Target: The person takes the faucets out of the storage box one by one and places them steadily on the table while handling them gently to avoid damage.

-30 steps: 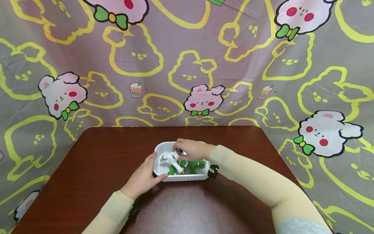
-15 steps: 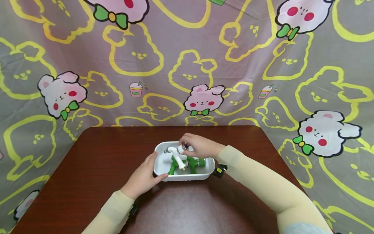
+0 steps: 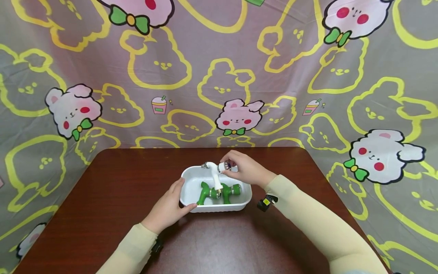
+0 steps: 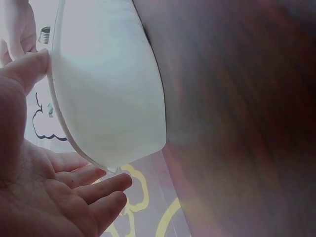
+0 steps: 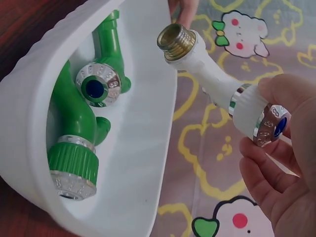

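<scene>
My right hand (image 3: 251,169) pinches a white faucet (image 3: 215,176) by its ribbed knob (image 5: 252,116), thumb on one side and fingers on the other. It hangs above a white plastic tray (image 3: 219,208), its brass threaded end (image 5: 177,42) pointing down toward the tray in the head view. Two green faucets lie inside: a left one (image 3: 204,192) and a right one (image 3: 226,194), each with a silver-banded knob. At the tray's left end, my left hand (image 3: 167,208) has its thumb (image 4: 34,66) on the rim and loosely extended fingers (image 4: 106,187) along the side.
The tray stands on a dark reddish-brown table (image 3: 130,179). Behind and around the table hangs a cloth curtain (image 3: 191,83) printed with cartoon animals. A small black wrist camera (image 3: 266,203) is strapped below the right cuff.
My right hand has lifted the white faucet up off the green ones and carried it right and away from me. The left hand has stayed at the tray.
</scene>
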Demonstrator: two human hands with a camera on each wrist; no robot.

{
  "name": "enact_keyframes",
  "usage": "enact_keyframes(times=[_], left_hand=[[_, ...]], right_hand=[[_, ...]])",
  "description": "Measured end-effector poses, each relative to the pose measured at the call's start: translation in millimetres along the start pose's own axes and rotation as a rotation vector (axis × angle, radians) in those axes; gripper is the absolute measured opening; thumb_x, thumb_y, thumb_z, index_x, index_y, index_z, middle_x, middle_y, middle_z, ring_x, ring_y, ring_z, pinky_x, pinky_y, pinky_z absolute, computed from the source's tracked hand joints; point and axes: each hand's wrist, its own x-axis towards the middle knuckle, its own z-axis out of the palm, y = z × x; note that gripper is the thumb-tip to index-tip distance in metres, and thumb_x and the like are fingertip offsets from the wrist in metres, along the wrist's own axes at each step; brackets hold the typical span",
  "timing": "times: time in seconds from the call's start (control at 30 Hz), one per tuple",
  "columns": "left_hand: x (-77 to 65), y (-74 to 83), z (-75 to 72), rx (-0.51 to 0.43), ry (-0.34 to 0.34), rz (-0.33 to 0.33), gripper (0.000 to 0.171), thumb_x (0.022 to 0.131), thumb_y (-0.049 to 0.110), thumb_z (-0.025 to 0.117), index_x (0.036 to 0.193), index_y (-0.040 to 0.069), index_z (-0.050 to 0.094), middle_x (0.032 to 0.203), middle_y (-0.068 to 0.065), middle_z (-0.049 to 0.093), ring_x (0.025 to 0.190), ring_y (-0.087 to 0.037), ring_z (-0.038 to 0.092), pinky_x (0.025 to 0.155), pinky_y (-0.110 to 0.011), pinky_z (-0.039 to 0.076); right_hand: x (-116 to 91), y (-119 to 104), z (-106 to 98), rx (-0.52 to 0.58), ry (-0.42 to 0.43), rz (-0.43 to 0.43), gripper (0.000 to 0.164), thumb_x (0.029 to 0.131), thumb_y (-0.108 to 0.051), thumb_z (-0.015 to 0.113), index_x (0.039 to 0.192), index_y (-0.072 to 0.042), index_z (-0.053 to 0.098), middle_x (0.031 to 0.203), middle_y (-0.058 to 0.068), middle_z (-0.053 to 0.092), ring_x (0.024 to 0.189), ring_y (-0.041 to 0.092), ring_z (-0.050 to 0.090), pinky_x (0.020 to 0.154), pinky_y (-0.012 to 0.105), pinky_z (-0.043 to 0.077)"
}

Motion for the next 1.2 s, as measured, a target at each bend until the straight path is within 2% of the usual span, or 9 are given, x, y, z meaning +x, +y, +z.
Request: enact_keyframes(times=[0.1, 0.3, 0.47, 0.87, 1.2], left_hand=[[0.1, 0.4, 0.4, -0.002, -0.005, -0.002, 0.097, 0.087, 0.042, 0.082, 0.153, -0.012, 0.035, 0.157, -0.031, 0.041, 0.141, -0.044, 0.049, 0.111, -0.053, 0.046], [-0.3, 0.5, -0.3, 0.003, -0.006, -0.003, 0.097, 0.088, 0.041, 0.082, 0.153, -0.012, 0.035, 0.157, -0.031, 0.040, 0.140, -0.044, 0.049, 0.111, -0.054, 0.046], [0.4, -0.7, -0.9, 0.010, -0.004, -0.002, 0.096, 0.088, 0.041, 0.082, 0.153, -0.012, 0.034, 0.157, -0.031, 0.040, 0.141, -0.044, 0.049, 0.111, -0.054, 0.046], [0.5, -1.2, 3.7, 0.001, -0.005, 0.002, 0.098, 0.087, 0.043, 0.082, 0.154, -0.011, 0.035, 0.158, -0.030, 0.039, 0.142, -0.042, 0.049, 0.112, -0.052, 0.046], [-0.1, 0.0, 1.4, 0.008, -0.017, -0.008, 0.098, 0.088, 0.044, 0.082, 0.155, -0.010, 0.034, 0.159, -0.030, 0.038, 0.142, -0.042, 0.048, 0.112, -0.052, 0.046]], right_hand=[[-5, 3, -4, 0.012, 0.050, 0.038, 0.028, 0.093, -0.027, 0.079, 0.115, -0.018, 0.066, 0.100, -0.004, 0.060, 0.091, 0.019, 0.060, 0.077, 0.028, 0.052], [-14, 11, -9, 0.050, 0.132, 0.128, 0.029, 0.092, -0.028, 0.080, 0.114, -0.015, 0.066, 0.099, -0.003, 0.061, 0.089, 0.022, 0.061, 0.077, 0.032, 0.054], [-19, 19, -12, 0.037, 0.191, 0.180, 0.028, 0.092, -0.028, 0.080, 0.114, -0.014, 0.066, 0.098, -0.001, 0.063, 0.088, 0.017, 0.059, 0.078, 0.033, 0.054], [-38, 35, -20, 0.051, 0.314, 0.253, 0.031, 0.089, -0.021, 0.083, 0.111, -0.008, 0.066, 0.099, 0.005, 0.066, 0.089, 0.021, 0.061, 0.078, 0.037, 0.053], [-53, 55, -24, 0.075, 0.377, 0.333, 0.028, 0.091, -0.023, 0.081, 0.110, -0.008, 0.067, 0.103, 0.009, 0.066, 0.091, 0.024, 0.065, 0.077, 0.037, 0.053]])
